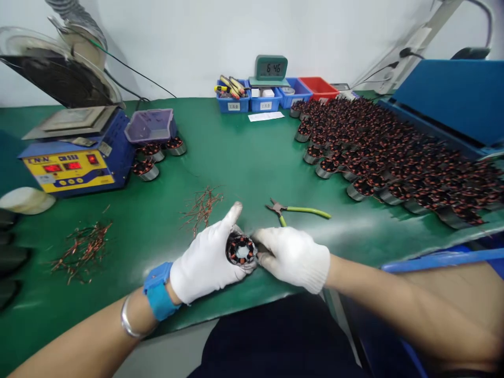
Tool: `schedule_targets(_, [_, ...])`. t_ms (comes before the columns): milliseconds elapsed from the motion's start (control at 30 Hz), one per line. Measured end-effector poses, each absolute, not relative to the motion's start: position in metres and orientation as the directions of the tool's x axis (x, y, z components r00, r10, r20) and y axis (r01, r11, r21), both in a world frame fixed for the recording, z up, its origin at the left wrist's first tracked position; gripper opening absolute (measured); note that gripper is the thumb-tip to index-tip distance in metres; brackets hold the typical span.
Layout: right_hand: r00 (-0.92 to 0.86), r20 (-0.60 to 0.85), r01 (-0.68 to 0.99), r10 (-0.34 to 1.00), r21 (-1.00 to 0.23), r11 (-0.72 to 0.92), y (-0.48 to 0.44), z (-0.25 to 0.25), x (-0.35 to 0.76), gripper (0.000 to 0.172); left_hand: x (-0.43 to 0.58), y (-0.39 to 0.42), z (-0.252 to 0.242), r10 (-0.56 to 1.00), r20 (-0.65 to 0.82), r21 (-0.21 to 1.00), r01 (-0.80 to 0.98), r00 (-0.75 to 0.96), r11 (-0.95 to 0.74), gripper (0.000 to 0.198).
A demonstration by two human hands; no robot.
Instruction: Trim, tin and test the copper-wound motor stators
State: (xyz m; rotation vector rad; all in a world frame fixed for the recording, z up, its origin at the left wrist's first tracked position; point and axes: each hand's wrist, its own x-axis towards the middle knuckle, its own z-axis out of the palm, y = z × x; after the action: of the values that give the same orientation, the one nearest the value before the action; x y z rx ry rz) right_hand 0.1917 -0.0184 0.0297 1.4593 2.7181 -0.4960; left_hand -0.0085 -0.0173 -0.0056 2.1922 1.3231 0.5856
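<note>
At the near edge of the green mat (244, 157), about the middle of its width, a wound stator (240, 250) is held just above the surface with its copper coils facing up. It is gripped by the white-gloved left hand (205, 262), whose fingers are curled around its left side while the thumb is stretched upward. Its right rim is pinched by the fingertips of the gloved right hand (293, 257). A blue wrist strap (157, 291) is worn on the left wrist. Slightly further in on the mat, green-handled cutters (295, 211) are laid beside a loose heap of copper wire offcuts (201, 207); a second heap (81, 249) is spread near the mat's left edge. The mat's right half is covered by a dense mass of stators (394, 152). A blue-and-yellow bench unit (74, 157) is set at its far left, and small parts bins (255, 97) are lined along its far edge.
</note>
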Motion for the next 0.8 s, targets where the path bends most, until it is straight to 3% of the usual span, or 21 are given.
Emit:
schedule_targets(133, [-0.574,-0.316,0.802,0.756,-0.028,0.597,-0.031,0.043,0.183,0.015,-0.004,-0.021,-0.007,0.920,0.090,0.583,0.729,0.383,-0.360,0.095])
schedule_targets(200, [-0.589,-0.388,0.762,0.709,0.025,0.647,-0.035,0.052,0.187,0.014,-0.001,-0.024,-0.009,0.922,0.092,0.561,0.745,0.376,-0.360,0.093])
schedule_targets(267, [-0.630,-0.383,0.740,0.676,-0.033,0.672,-0.034,0.060,0.196,0.010,0.001,-0.026,-0.010,0.916,0.103,0.553,0.742,0.388,-0.377,0.094])
schedule_targets(400, [-0.529,-0.151,0.845,0.835,-0.179,0.503,-0.020,0.058,0.208,0.046,0.004,-0.027,-0.014,0.905,0.102,0.589,0.708,0.414,-0.390,0.098])
schedule_targets(467, [-0.510,-0.051,0.849,0.859,-0.188,0.493,-0.014,0.051,0.205,0.039,0.004,-0.027,-0.014,0.902,0.102,0.608,0.691,0.420,-0.391,0.096])
schedule_targets(567, [-0.599,-0.037,0.793,0.800,-0.169,0.585,-0.008,0.039,0.199,0.021,0.003,-0.024,-0.010,0.898,0.091,0.615,0.685,0.430,-0.390,0.097])
schedule_targets(800, [-0.587,-0.079,0.809,0.806,-0.078,0.582,-0.010,0.028,0.201,0.021,-0.013,-0.020,0.003,0.797,0.027,0.779,0.486,0.604,-0.395,0.104])
